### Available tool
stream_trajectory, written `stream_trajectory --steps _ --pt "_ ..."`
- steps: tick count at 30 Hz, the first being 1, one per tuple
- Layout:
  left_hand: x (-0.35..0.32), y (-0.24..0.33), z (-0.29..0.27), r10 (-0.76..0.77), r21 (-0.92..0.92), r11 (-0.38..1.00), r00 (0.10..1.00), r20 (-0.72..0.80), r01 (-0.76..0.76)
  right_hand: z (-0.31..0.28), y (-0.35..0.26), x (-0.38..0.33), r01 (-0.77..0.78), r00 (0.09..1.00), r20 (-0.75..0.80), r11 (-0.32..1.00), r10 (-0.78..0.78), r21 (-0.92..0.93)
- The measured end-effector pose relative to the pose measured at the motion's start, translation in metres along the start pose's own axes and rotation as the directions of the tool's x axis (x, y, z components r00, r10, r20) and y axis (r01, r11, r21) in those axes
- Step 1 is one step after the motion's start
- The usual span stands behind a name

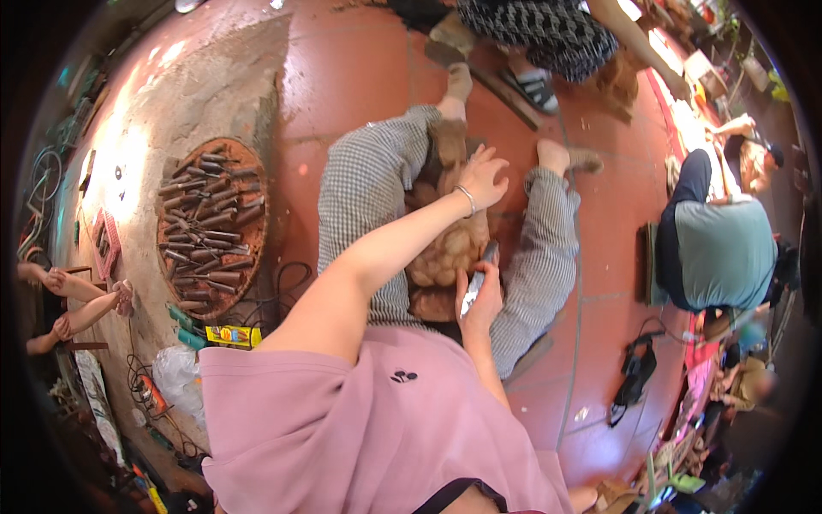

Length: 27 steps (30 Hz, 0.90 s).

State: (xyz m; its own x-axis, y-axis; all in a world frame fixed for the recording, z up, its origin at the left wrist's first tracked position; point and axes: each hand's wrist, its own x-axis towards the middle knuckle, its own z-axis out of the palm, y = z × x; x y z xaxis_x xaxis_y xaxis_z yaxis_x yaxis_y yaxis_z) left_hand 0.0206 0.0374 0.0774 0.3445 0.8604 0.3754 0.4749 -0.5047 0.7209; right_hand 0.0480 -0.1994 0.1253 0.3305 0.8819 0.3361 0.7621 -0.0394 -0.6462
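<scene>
A lumpy carved wooden piece, pale brown with many rounded bulges, stands between my knees. My left hand, with a bracelet at its wrist, hovers over or rests on the carving's far end; contact is unclear. Its fingers are spread and nothing shows in them. On the carving's right side, my right hand is closed round a small flat piece with a shiny pale face and a dark end. What kind of thing it is I cannot make out. The carving's lower part is partly hidden by my legs and arm.
On the left lies a round tray heaped with chisels. Near it are a yellow packet, a green tool and a clear plastic bag. Other people sit ahead, left and right. A black bag lies on the tiles.
</scene>
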Motion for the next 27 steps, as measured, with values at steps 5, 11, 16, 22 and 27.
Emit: stream_trajectory --steps 5,11,16,22,27 --pt "-0.056 0.049 -0.067 -0.175 -0.474 0.865 0.984 0.02 0.164 -0.011 0.01 -0.002 -0.156 0.988 0.064 0.929 0.143 0.336" --pt "-0.122 0.022 -0.103 -0.444 -0.658 0.691 0.894 -0.06 0.299 -0.025 0.027 0.009 -0.403 0.913 0.216 0.68 0.346 0.613" --pt "-0.16 0.062 -0.125 0.013 -0.315 0.949 0.998 -0.063 -0.033 -0.032 0.006 0.019 -0.45 0.885 0.264 0.554 0.384 0.701" --pt "-0.194 0.091 -0.109 0.19 -0.44 0.878 0.981 -0.04 -0.188 -0.025 0.003 0.014 -0.25 0.964 0.207 0.829 0.166 0.501" --pt "-0.194 0.081 -0.113 0.11 -0.426 0.902 0.991 0.079 -0.066 -0.031 -0.01 0.019 -0.193 0.975 0.189 0.875 0.12 0.443"
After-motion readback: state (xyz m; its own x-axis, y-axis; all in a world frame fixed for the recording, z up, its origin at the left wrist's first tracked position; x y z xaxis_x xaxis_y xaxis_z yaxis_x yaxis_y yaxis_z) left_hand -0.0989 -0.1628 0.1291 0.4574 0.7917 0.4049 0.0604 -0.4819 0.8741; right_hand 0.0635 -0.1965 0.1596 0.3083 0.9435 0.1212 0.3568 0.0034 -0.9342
